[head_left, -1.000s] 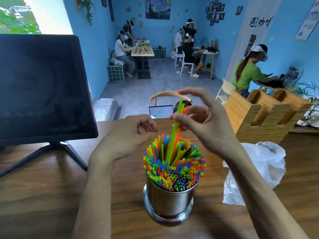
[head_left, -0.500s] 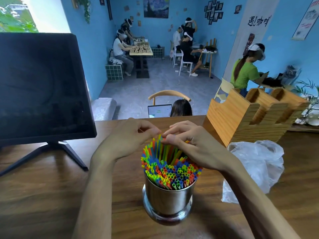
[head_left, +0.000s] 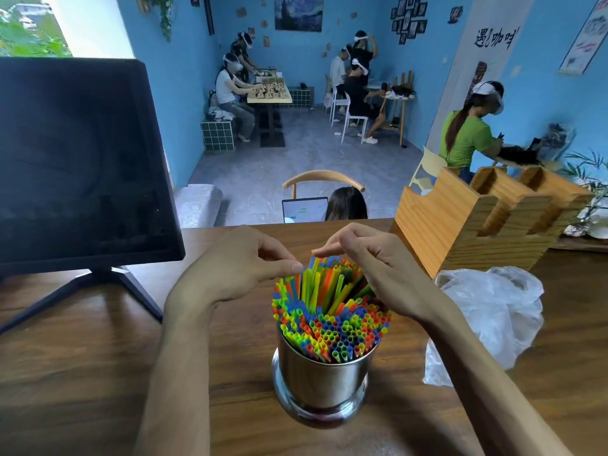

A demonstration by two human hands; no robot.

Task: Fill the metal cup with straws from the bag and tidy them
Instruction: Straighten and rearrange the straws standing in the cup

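Observation:
A shiny metal cup [head_left: 324, 380] stands on the wooden table [head_left: 82, 373], packed with upright colourful straws [head_left: 329, 320]. Several straws at the far side stick up higher than the rest. My left hand [head_left: 237, 264] sits at the bundle's far left, fingers loosely curled, thumb tip touching the tall straws. My right hand [head_left: 378, 271] arches over the far right of the bundle, its relaxed fingers resting on the straw tops. Neither hand grips a straw. A crumpled clear plastic bag [head_left: 487, 317] lies right of the cup.
A dark monitor [head_left: 79, 159] on a stand fills the left of the table. A wooden organizer box [head_left: 477, 222] stands at the back right, behind the bag. A person [head_left: 347, 204] with a laptop sits just beyond the table's far edge.
A second ago my right hand held a green and an orange straw high above the cup. It pushed them down into the bundle, and both hands now rest at the straw tops.

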